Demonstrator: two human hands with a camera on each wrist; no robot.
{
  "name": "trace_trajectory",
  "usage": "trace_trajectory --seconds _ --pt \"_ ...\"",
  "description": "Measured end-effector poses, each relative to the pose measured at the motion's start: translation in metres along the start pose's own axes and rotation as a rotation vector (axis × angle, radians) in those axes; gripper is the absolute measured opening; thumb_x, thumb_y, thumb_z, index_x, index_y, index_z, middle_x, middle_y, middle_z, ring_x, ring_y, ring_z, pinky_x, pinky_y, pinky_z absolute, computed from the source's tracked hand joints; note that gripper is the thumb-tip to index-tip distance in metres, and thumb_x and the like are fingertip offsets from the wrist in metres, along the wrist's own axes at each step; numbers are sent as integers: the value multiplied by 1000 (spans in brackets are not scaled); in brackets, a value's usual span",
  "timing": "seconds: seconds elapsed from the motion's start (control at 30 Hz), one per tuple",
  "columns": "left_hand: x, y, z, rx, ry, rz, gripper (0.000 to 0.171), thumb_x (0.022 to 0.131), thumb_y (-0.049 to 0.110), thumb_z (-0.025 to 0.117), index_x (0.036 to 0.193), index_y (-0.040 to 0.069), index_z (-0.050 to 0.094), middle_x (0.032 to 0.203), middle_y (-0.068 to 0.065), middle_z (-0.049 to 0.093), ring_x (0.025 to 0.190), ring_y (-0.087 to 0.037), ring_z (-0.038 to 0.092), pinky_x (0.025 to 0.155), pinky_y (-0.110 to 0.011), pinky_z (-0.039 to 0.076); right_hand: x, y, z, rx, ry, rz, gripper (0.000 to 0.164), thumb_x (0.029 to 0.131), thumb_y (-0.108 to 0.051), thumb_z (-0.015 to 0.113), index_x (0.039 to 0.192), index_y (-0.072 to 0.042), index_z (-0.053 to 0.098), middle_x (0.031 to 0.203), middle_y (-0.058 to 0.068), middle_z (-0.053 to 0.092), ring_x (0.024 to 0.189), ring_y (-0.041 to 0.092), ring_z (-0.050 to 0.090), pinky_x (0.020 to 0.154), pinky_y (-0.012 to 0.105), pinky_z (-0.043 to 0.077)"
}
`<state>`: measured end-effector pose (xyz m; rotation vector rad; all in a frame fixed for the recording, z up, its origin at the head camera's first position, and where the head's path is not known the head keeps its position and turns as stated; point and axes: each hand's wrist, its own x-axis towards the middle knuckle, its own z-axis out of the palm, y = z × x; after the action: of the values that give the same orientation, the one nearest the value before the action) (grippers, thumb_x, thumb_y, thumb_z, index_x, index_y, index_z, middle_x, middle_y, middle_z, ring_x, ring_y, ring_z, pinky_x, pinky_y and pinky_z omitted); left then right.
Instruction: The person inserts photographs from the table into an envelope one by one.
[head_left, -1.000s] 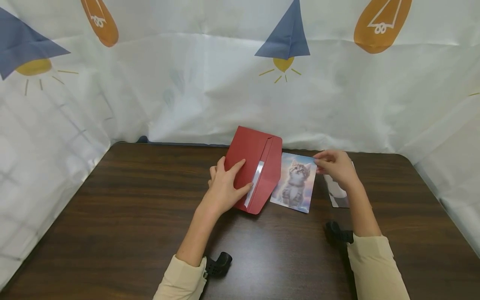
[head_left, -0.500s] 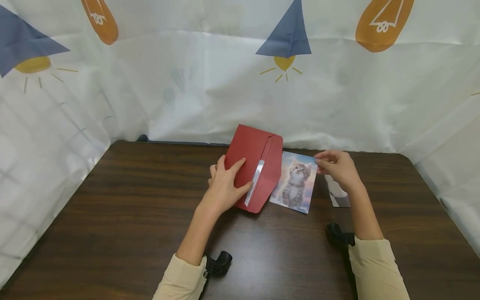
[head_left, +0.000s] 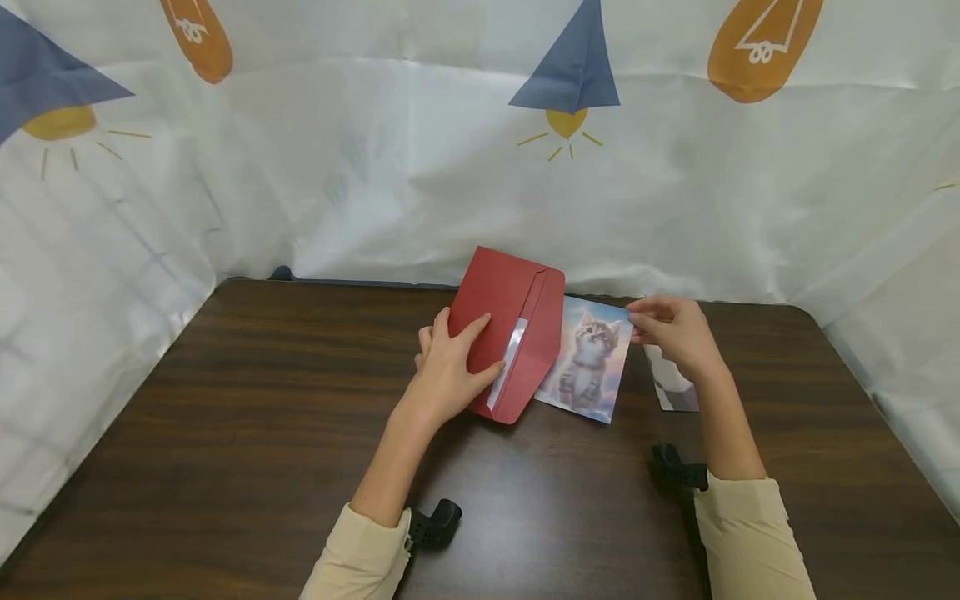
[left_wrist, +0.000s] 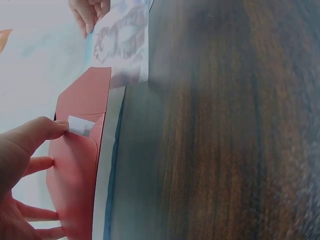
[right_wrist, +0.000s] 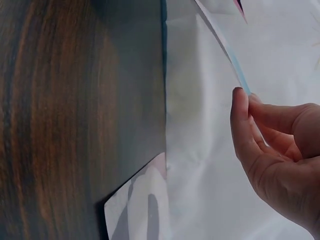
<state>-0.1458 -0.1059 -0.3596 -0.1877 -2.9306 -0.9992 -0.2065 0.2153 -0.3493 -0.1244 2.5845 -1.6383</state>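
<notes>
My left hand grips a red envelope, fingers spread over its front and thumb beside the slot. The envelope is tilted up, its pointed flap unfolded to the right. A shiny pale strip shows in the slot, near my thumb in the left wrist view. My right hand pinches the upper right corner of a kitten picture card between thumb and fingers. The card's left edge passes behind the flap in the head view. In the right wrist view the card shows nearly edge-on.
Another card with a grey and white print lies on the dark wooden table, partly hidden by my right hand and forearm. Behind the table's back edge hangs a white printed sheet.
The kitten card has shifted slightly left, so a little more of its left edge lies behind the flap. My right hand has moved slightly with it; my left hand keeps its hold.
</notes>
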Motion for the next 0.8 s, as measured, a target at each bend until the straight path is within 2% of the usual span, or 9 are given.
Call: trace_trajectory --seconds 0.1,0.2,0.33,0.5,0.8 --pt "0 0 0 2 1 -3 75 90 28 82 158 15 51 166 -27 25 141 -47 32 99 -62 52 -1 -1 -1 2 -4 0 33 108 -6 58 131 18 60 97 -2 68 78 4 67 80 25 61" --pt "1 -1 0 4 -1 -4 76 90 28 82 158 15 51 166 -27 25 141 -47 32 99 -63 51 -2 -3 -2 -1 -15 10 34 109 -7 57 133 17 59 113 11 69 79 5 69 82 25 61" --pt "1 0 1 3 -2 -3 76 90 28 82 158 15 51 166 -27 25 142 -47 32 100 -63 51 -3 -5 -5 -14 -34 36 37 110 -11 56 137 14 58 135 26 61 82 4 71 84 24 60" --pt "1 -1 0 0 -1 0 76 90 28 82 158 15 51 166 -27 25 141 -47 31 100 -63 51 -6 -6 -10 -30 -58 54 39 111 -13 54 141 13 55 143 29 55 84 1 69 84 21 59" --pt "1 -5 -3 6 12 -3 74 91 29 80 157 14 51 166 -28 24 139 -47 32 97 -64 50 -8 -9 -13 -46 -73 48 40 111 -12 52 142 13 54 143 28 54 84 -1 68 83 21 59"
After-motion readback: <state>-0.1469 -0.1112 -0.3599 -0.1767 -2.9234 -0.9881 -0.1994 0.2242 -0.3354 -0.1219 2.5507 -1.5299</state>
